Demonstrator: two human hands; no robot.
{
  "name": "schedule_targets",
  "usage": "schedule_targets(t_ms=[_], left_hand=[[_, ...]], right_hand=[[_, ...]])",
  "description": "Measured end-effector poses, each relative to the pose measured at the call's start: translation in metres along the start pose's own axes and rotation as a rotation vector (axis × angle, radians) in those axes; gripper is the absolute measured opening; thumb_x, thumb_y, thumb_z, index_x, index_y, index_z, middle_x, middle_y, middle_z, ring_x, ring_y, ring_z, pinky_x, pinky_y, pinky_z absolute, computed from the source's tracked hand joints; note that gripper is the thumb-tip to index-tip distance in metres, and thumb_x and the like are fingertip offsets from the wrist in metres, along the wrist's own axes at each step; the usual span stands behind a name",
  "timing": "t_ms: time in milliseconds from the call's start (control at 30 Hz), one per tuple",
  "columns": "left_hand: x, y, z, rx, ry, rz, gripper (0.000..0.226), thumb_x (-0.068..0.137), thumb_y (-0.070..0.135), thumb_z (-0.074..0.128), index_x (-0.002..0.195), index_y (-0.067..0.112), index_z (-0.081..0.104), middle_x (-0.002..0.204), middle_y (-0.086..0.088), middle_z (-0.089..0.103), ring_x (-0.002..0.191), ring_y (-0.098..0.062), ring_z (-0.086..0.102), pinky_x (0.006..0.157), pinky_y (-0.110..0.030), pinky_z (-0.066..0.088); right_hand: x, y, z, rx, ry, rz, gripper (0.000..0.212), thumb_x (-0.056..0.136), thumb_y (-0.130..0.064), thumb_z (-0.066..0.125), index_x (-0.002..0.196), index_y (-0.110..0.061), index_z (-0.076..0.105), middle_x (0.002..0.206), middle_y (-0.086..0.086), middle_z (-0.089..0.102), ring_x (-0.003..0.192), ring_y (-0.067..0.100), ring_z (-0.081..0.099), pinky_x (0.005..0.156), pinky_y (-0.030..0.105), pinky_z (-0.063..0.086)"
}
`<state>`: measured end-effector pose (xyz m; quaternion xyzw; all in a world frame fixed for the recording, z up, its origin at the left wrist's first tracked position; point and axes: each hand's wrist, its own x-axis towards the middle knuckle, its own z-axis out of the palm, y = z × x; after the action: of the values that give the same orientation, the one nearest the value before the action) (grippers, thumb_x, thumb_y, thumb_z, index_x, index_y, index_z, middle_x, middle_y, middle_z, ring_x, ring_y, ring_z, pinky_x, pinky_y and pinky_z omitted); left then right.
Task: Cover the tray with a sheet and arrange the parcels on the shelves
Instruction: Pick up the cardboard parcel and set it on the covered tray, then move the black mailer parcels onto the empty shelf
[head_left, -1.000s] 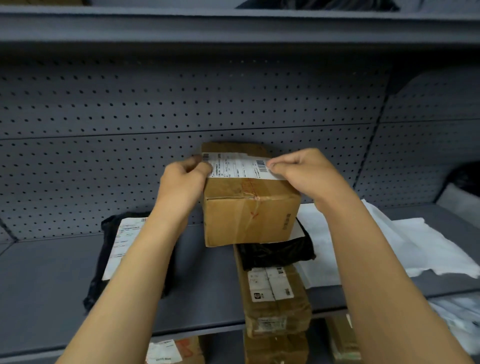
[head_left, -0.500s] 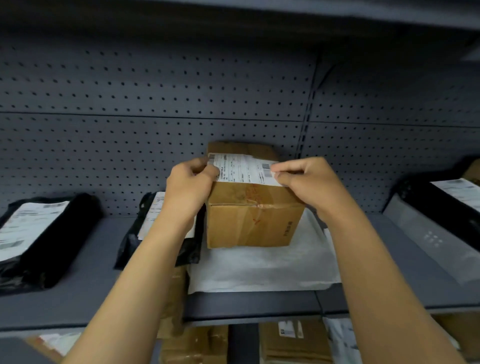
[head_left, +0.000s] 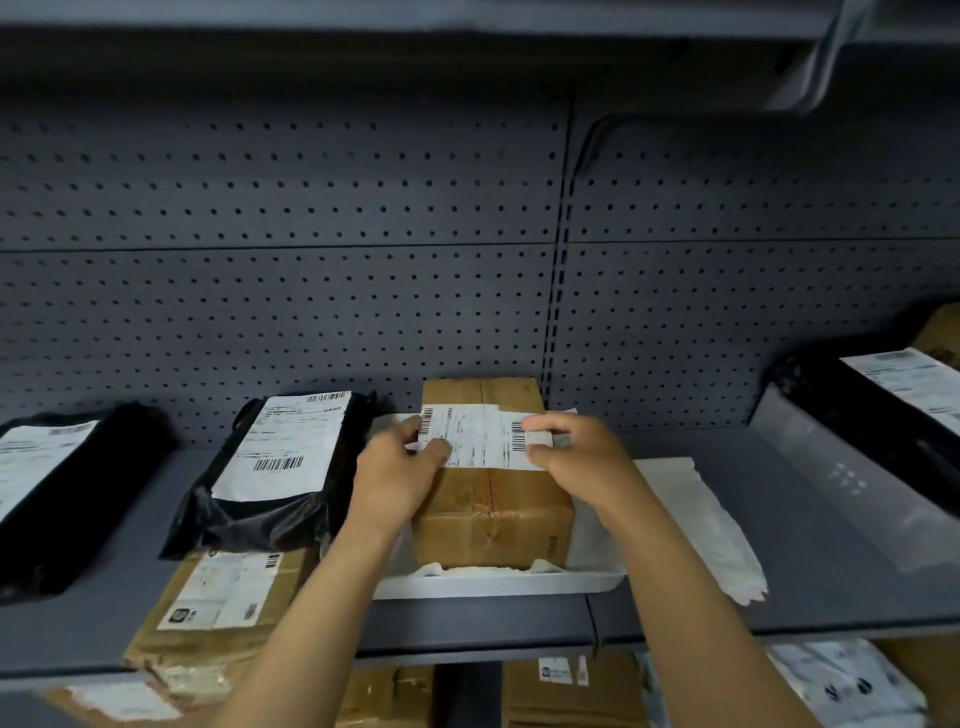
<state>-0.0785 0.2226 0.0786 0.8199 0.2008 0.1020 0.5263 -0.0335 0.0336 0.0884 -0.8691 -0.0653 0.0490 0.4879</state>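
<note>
both hands are on the cardboard box (head_left: 493, 499), and it looks to be sitting in the white tray (head_left: 493, 584) on the shelf (head_left: 810, 545), on the white sheet (head_left: 696, 514) that lines the tray and spills out to the right. whether its base is fully down, i can't tell from here. the left hand (head_left: 397, 467) clasps the box's upper left corner, fingers curled over the shipping label (head_left: 480, 436). the right hand (head_left: 576, 457) pinches the upper right corner, thumb and fingers closed on the label's edge. so the box sits between the two hands, gripped at its top corners, not underneath.

to finish this placement well, i'd say lower it flat and square to the tray's front rim, keep the sheet from bunching beneath, and let go only once it sits steady. leave the label facing up so it reads easily. watch the black mailer (head_left: 270, 478) just beside the left wrist; a nudge could shift it.
</note>
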Motion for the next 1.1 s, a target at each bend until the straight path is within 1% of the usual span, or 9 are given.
schedule_targets(t_ms=[133, 267, 400, 467, 533, 700, 800, 933, 1100], left_hand=[[0.0, -0.011, 0.006, -0.03, 0.046, 0.012, 0.046, 0.091, 0.029, 0.067, 0.135, 0.021, 0.062, 0.106, 0.009, 0.067, 0.09, -0.009, 0.064, 0.081, -0.024, 0.049], [0.003, -0.007, 0.001, 0.087, 0.046, 0.062, 0.059, 0.087, 0.033, 0.07, 0.142, 0.025, 0.054, 0.137, -0.001, 0.057, 0.118, -0.022, 0.061, 0.104, -0.04, 0.048], [0.006, 0.002, -0.023, 0.063, 0.042, 0.173, 0.029, 0.086, 0.016, 0.066, 0.105, 0.038, 0.069, 0.111, -0.001, 0.072, 0.102, -0.017, 0.068, 0.085, -0.021, 0.05], [0.005, 0.008, -0.046, 0.027, 0.082, 0.183, 0.027, 0.091, 0.014, 0.061, 0.099, 0.038, 0.07, 0.104, 0.009, 0.074, 0.098, -0.01, 0.069, 0.081, -0.013, 0.049], [0.004, 0.015, -0.07, -0.07, 0.121, 0.176, 0.026, 0.093, 0.015, 0.059, 0.095, 0.038, 0.072, 0.098, 0.014, 0.073, 0.094, -0.014, 0.071, 0.089, -0.028, 0.057], [-0.001, 0.024, -0.136, -0.169, 0.207, 0.201, 0.026, 0.093, 0.02, 0.06, 0.09, 0.041, 0.075, 0.097, 0.012, 0.073, 0.096, -0.016, 0.07, 0.093, -0.045, 0.058], [0.006, 0.009, -0.185, -0.164, 0.277, 0.202, 0.023, 0.093, 0.02, 0.061, 0.091, 0.039, 0.075, 0.097, 0.013, 0.074, 0.1, -0.013, 0.068, 0.096, -0.043, 0.055], [0.014, -0.023, -0.245, -0.056, 0.342, 0.208, 0.024, 0.095, 0.018, 0.059, 0.096, 0.037, 0.073, 0.101, 0.01, 0.075, 0.093, -0.003, 0.067, 0.078, -0.013, 0.049], [0.032, -0.073, -0.323, -0.003, 0.342, 0.153, 0.026, 0.096, 0.018, 0.057, 0.105, 0.035, 0.074, 0.108, 0.01, 0.073, 0.105, -0.011, 0.066, 0.087, -0.025, 0.049]], right_hand=[[-0.002, 0.009, 0.005, 0.083, 0.009, 0.022, 0.029, 0.093, -0.016, 0.065, 0.119, -0.027, 0.072, 0.118, -0.011, 0.06, 0.095, 0.001, 0.057, 0.064, 0.01, 0.041], [-0.001, 0.008, 0.005, -0.032, 0.11, -0.048, 0.028, 0.092, -0.015, 0.065, 0.116, -0.029, 0.072, 0.115, -0.011, 0.052, 0.105, 0.007, 0.054, 0.07, 0.008, 0.039], [0.001, -0.02, 0.012, -0.047, 0.222, -0.211, 0.023, 0.092, -0.018, 0.063, 0.101, -0.037, 0.071, 0.116, -0.015, 0.055, 0.107, 0.004, 0.053, 0.09, 0.022, 0.044], [0.003, -0.04, 0.022, -0.011, 0.203, -0.271, 0.023, 0.092, -0.02, 0.061, 0.1, -0.038, 0.072, 0.118, -0.016, 0.059, 0.1, -0.004, 0.055, 0.086, 0.021, 0.047], [0.004, -0.062, 0.034, 0.052, 0.149, -0.291, 0.026, 0.092, -0.018, 0.06, 0.102, -0.038, 0.073, 0.115, -0.014, 0.061, 0.09, -0.007, 0.058, 0.072, 0.013, 0.046], [-0.002, -0.111, 0.08, 0.135, 0.017, -0.352, 0.025, 0.094, -0.017, 0.062, 0.103, -0.038, 0.073, 0.106, -0.018, 0.067, 0.089, -0.001, 0.063, 0.068, 0.016, 0.046], [-0.008, -0.137, 0.115, 0.155, -0.044, -0.381, 0.026, 0.093, -0.018, 0.062, 0.102, -0.039, 0.073, 0.101, -0.027, 0.067, 0.092, -0.005, 0.063, 0.076, 0.019, 0.05], [-0.009, -0.172, 0.168, 0.186, -0.089, -0.395, 0.026, 0.094, -0.016, 0.062, 0.106, -0.035, 0.074, 0.104, -0.023, 0.068, 0.095, -0.003, 0.063, 0.074, 0.016, 0.047], [-0.014, -0.217, 0.251, 0.228, -0.108, -0.36, 0.027, 0.095, -0.019, 0.061, 0.114, -0.035, 0.071, 0.117, -0.018, 0.066, 0.102, -0.003, 0.061, 0.082, 0.019, 0.049]])
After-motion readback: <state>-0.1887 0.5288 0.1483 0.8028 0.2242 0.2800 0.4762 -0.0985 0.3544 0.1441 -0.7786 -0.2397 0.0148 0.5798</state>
